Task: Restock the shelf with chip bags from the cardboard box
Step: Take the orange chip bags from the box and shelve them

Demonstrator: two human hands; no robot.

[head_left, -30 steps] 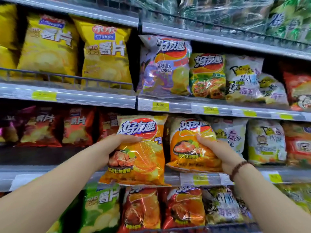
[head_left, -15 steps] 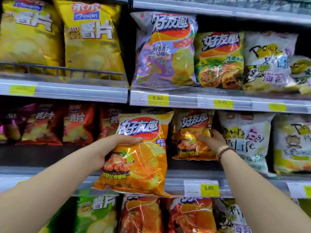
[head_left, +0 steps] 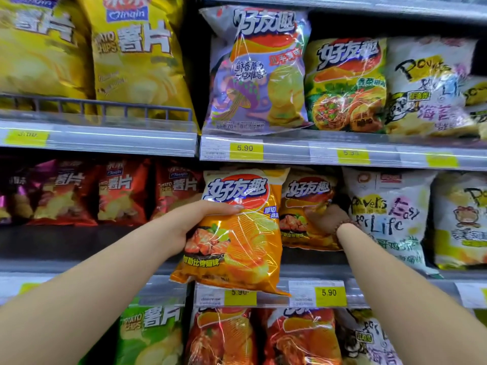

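Observation:
My left hand (head_left: 189,222) grips an orange chip bag (head_left: 237,233) by its left edge and holds it upright in front of the middle shelf (head_left: 79,241). My right hand (head_left: 328,218) reaches deep into that shelf, in shadow, and presses on a second orange chip bag (head_left: 305,206) that stands on the shelf board behind the first. A bead bracelet sits on my right wrist. The cardboard box is out of sight.
White bags (head_left: 387,214) stand right of the second orange bag and red bags (head_left: 118,191) left of it, with a dark gap in front of them. Yellow bags (head_left: 137,56), a purple bag (head_left: 258,75) fill the upper shelf; price rails (head_left: 245,151) line shelf edges.
My right hand has pushed the second orange bag further back into the shelf. My left hand has kept its bag roughly in place while the view has moved closer to the shelf.

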